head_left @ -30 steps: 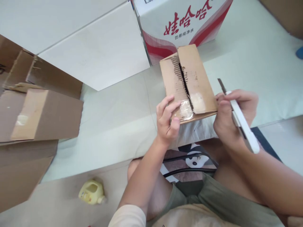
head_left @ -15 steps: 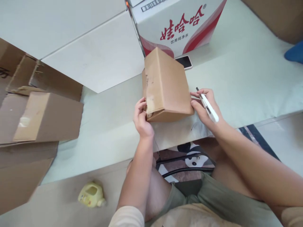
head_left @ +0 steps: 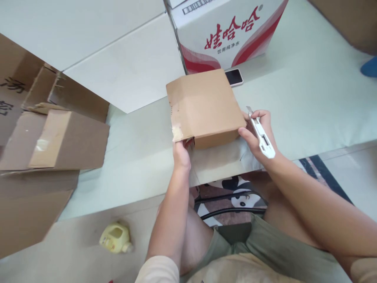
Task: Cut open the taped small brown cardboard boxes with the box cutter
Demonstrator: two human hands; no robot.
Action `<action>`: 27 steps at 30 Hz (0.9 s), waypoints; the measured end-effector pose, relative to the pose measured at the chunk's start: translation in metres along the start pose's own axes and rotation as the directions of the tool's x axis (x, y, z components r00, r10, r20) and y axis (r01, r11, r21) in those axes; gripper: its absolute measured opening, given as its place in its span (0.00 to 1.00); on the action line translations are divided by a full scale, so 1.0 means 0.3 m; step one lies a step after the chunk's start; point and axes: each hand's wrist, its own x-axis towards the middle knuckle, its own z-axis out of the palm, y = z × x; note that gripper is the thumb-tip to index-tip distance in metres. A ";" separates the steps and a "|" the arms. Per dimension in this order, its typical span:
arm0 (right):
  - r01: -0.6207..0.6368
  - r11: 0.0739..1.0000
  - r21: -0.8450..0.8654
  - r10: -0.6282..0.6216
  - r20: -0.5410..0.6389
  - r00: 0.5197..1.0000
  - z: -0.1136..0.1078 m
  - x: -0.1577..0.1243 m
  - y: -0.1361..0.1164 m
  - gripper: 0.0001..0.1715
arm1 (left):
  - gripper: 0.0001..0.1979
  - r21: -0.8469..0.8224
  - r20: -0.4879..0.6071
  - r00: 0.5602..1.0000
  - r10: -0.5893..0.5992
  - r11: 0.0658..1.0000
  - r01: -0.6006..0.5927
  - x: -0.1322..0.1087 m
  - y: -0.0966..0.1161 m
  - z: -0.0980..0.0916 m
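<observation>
A brown cardboard box [head_left: 212,106] sits on the pale green table cover in front of me, its broad face turned up. On its left side a flap [head_left: 178,114] with torn tape stands out from the body. My left hand [head_left: 181,157] grips the box at the near left corner, with its fingers hidden beneath the flap. In my right hand [head_left: 259,131] lies a white utility knife [head_left: 263,137], its blade pointing away from me. The thumb and fingertips of that hand also touch the right edge of the box.
A phone [head_left: 235,77] lies behind the box, before a white and red carton [head_left: 226,39]. White panels [head_left: 126,67] stand at the back left. Opened brown cartons [head_left: 79,141] crowd the left side. On the floor is a yellow jug [head_left: 116,237]; a blue object [head_left: 369,67] shows at far right.
The box has rolled to the left, so its broad face now points up and its flap sticks out. My left fingers have gone under the flap. The right hand still holds the knife.
</observation>
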 end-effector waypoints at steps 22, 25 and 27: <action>-0.276 0.961 -0.015 0.276 -0.017 0.961 0.011 -0.023 -0.091 0.22 | 0.36 -0.111 -0.038 0.971 -0.236 0.967 0.231 -0.033 0.063 0.055; -0.302 0.952 -0.044 0.300 -0.051 0.953 0.000 -0.014 -0.080 0.21 | 0.40 -0.062 -0.080 0.968 -0.237 0.971 0.232 -0.030 0.067 0.061; -0.285 0.958 -0.037 0.283 -0.036 0.958 -0.008 -0.011 -0.064 0.20 | 0.34 -0.032 -0.057 0.978 -0.203 0.979 0.202 -0.028 0.065 0.066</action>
